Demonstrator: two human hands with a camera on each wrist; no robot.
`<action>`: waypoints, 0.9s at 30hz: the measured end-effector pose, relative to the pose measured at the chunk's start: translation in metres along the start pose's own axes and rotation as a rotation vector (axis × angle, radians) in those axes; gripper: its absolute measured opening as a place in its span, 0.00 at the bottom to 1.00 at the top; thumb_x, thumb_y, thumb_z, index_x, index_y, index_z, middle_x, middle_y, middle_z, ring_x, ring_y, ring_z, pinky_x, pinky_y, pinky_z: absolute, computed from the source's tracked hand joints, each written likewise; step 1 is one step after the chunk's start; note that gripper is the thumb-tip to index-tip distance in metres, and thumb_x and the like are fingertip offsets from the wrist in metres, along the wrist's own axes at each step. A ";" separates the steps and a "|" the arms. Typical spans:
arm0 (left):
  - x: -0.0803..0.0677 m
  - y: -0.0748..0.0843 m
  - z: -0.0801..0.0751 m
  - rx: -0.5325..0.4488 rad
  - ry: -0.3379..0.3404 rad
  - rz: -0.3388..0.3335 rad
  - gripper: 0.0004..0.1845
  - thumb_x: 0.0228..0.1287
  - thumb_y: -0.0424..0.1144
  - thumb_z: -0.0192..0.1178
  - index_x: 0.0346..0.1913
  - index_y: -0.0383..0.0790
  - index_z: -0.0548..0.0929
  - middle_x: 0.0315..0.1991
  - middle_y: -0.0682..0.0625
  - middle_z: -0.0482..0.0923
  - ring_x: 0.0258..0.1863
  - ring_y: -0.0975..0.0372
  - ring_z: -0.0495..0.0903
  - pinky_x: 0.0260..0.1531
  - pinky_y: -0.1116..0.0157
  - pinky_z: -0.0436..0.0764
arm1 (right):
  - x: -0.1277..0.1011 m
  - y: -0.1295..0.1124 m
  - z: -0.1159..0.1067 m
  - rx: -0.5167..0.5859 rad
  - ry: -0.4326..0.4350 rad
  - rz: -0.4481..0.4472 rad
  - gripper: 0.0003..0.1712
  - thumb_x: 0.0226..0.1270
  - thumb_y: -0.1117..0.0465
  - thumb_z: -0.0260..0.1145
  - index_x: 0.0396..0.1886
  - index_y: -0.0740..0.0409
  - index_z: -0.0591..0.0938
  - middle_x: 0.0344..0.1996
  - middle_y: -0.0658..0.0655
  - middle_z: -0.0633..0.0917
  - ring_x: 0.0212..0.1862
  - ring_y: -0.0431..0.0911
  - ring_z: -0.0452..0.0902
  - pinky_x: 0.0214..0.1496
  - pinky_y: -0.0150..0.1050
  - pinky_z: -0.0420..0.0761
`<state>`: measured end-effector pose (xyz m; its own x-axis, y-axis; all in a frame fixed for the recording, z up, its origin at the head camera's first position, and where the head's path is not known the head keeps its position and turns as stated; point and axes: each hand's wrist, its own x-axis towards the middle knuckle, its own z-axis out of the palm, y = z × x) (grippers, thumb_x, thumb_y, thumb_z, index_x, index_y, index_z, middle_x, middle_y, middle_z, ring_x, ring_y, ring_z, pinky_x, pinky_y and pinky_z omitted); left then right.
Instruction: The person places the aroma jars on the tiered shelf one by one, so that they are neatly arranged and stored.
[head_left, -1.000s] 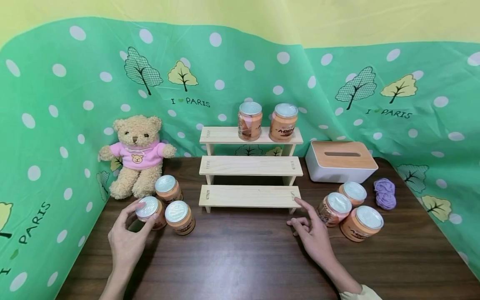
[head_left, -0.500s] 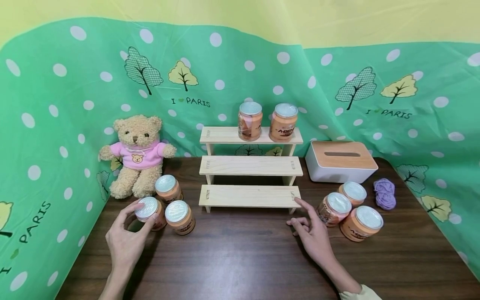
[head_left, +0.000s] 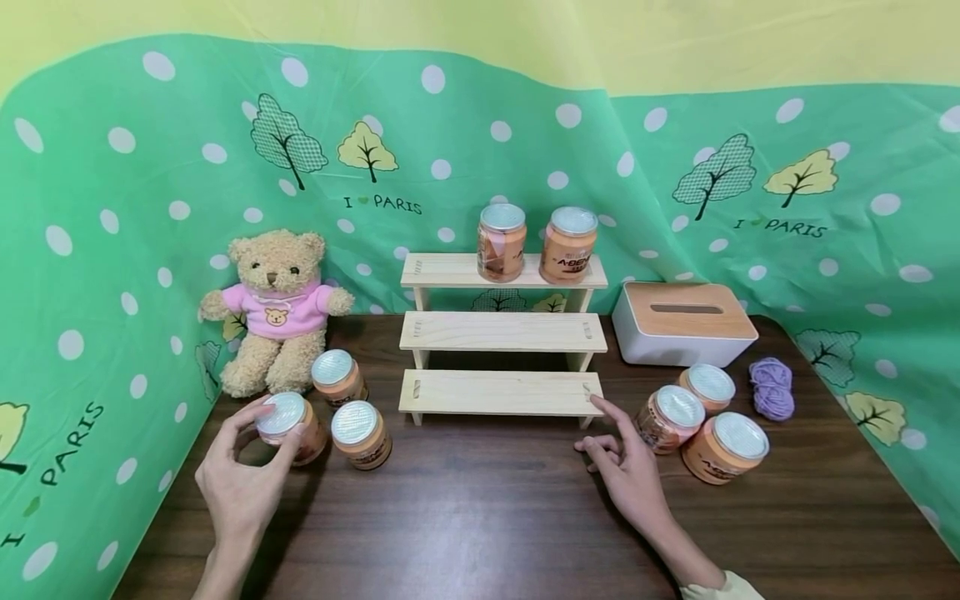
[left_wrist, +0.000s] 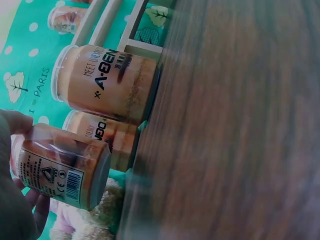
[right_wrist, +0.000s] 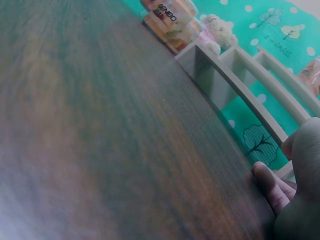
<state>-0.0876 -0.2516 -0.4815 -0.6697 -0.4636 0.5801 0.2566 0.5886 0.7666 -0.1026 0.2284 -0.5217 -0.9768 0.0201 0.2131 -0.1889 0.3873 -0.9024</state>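
An orange jar (head_left: pixel 288 427) with a silver-white lid is held; the same orange and silver are shown by the other jars (head_left: pixel 701 421). The table (head_left: pixel 480 517) is dark brown wood grain, the stepped shelf (head_left: pixel 501 332) pale wood. The backdrop cloth (head_left: pixel 150 208) is green with white dots and printed trees. A pink top is worn by the tan teddy bear (head_left: pixel 275 312). The yarn (head_left: pixel 772 388) is purple, the tissue box (head_left: pixel 684 323) white with a wooden lid.
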 end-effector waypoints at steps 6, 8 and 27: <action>0.005 0.007 -0.005 -0.013 0.025 0.045 0.21 0.53 0.26 0.84 0.51 0.28 0.92 0.57 0.38 0.91 0.50 0.77 0.85 0.53 0.79 0.80 | 0.000 0.000 0.000 -0.002 0.001 -0.001 0.37 0.81 0.72 0.67 0.84 0.47 0.71 0.38 0.60 0.93 0.40 0.41 0.91 0.35 0.38 0.90; 0.008 0.012 -0.006 -0.016 0.027 0.048 0.21 0.53 0.28 0.84 0.51 0.27 0.92 0.58 0.37 0.90 0.51 0.76 0.85 0.54 0.79 0.80 | 0.000 0.001 0.000 0.000 0.001 -0.005 0.37 0.81 0.73 0.67 0.84 0.48 0.71 0.42 0.61 0.93 0.40 0.40 0.91 0.35 0.38 0.90; 0.032 0.062 0.013 -0.154 0.050 0.106 0.23 0.45 0.24 0.85 0.49 0.29 0.93 0.54 0.39 0.91 0.48 0.71 0.86 0.51 0.75 0.79 | 0.000 0.002 0.000 0.019 -0.001 -0.007 0.37 0.81 0.73 0.67 0.84 0.49 0.72 0.54 0.66 0.88 0.42 0.39 0.91 0.36 0.38 0.91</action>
<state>-0.1020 -0.2216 -0.4185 -0.5989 -0.4386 0.6700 0.4305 0.5292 0.7312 -0.1031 0.2288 -0.5235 -0.9757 0.0162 0.2186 -0.1972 0.3696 -0.9080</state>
